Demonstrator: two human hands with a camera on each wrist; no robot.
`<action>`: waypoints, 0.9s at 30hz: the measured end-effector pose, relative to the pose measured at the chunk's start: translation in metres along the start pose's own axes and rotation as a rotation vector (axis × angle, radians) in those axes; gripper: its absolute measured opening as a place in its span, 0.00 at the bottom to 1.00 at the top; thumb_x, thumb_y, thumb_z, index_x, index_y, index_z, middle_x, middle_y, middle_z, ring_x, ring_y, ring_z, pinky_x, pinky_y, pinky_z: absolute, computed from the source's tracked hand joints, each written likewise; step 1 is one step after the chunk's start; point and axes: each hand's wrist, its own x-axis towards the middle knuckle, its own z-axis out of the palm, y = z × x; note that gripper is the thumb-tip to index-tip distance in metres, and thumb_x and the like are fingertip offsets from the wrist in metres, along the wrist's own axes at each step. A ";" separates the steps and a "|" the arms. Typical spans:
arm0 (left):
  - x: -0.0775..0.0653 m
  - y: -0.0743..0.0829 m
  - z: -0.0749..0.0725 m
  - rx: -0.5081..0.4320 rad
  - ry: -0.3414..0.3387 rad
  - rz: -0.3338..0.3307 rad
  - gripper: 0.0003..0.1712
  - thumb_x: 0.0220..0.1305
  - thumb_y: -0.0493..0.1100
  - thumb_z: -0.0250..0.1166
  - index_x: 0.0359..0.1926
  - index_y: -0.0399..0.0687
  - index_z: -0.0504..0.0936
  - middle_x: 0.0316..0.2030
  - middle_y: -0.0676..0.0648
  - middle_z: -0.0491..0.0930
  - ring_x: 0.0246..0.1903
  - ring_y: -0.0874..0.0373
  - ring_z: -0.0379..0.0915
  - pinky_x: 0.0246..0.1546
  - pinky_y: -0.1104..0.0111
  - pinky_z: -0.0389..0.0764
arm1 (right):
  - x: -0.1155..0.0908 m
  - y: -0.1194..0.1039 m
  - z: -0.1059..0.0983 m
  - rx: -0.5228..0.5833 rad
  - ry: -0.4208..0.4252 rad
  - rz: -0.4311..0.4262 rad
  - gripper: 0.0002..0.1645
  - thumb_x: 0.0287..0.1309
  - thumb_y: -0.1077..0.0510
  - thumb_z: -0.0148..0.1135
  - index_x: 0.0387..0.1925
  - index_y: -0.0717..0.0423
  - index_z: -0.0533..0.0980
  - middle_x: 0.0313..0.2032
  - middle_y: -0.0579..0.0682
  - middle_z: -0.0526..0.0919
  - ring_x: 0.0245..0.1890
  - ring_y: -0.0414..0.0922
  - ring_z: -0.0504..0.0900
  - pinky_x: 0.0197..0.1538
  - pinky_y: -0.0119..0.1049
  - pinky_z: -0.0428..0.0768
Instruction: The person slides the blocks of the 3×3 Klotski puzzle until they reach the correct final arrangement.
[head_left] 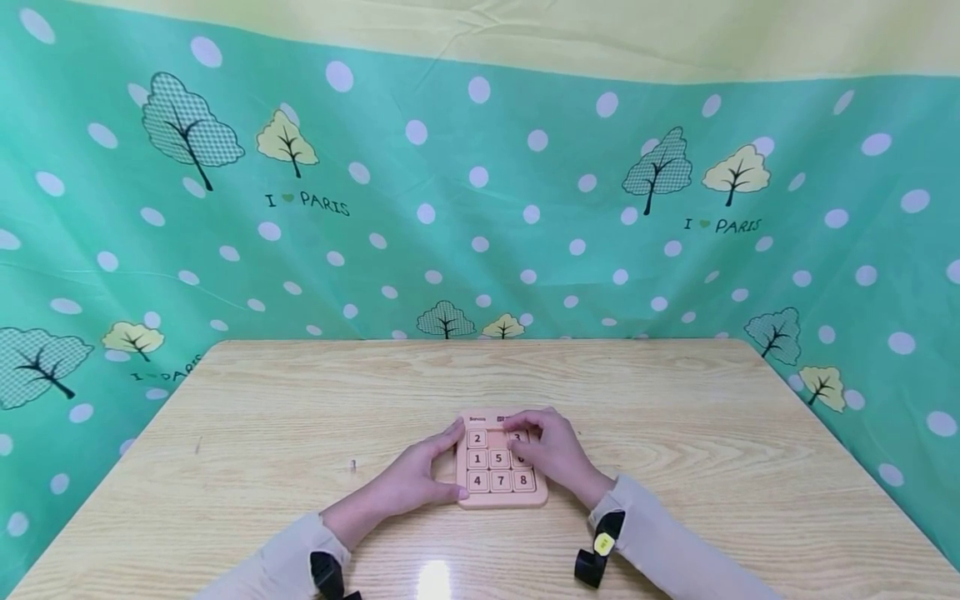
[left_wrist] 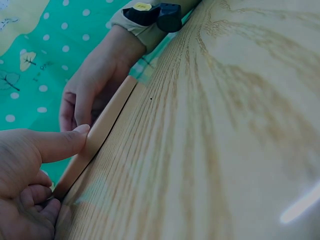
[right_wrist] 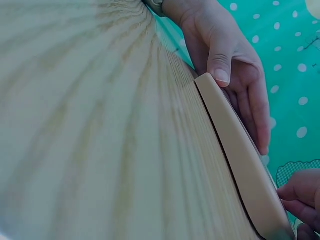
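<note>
A pink number sliding puzzle (head_left: 502, 500) lies flat on the wooden table in the head view. Its top row shows 2, a gap, then a partly covered 3; below come 1, 5 and a mostly covered 6, then 4, 7, 8. My left hand (head_left: 412, 479) holds the board's left side, thumb at the lower corner and index finger at the upper one. Over the upper right part lies my right hand (head_left: 555, 450), its thumb and index finger bent at the 3 tile (head_left: 517, 437). The left wrist view shows the left thumb (left_wrist: 65, 144) against the board's edge.
The pale wooden table (head_left: 262, 417) extends around the puzzle. A small mark or scrap (head_left: 353, 466) shows to the left. Behind the table hangs a green dotted curtain (head_left: 480, 208) with printed trees. Dark straps circle both wrists, including the right wrist strap (head_left: 609, 527).
</note>
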 end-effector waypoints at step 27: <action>0.000 0.000 -0.001 0.026 -0.004 -0.002 0.54 0.48 0.46 0.73 0.71 0.37 0.53 0.72 0.43 0.49 0.71 0.46 0.44 0.70 0.54 0.46 | 0.010 -0.008 0.013 0.032 -0.104 -0.027 0.15 0.47 0.54 0.72 0.41 0.48 0.84 0.37 0.41 0.80 0.40 0.41 0.68 0.44 0.35 0.68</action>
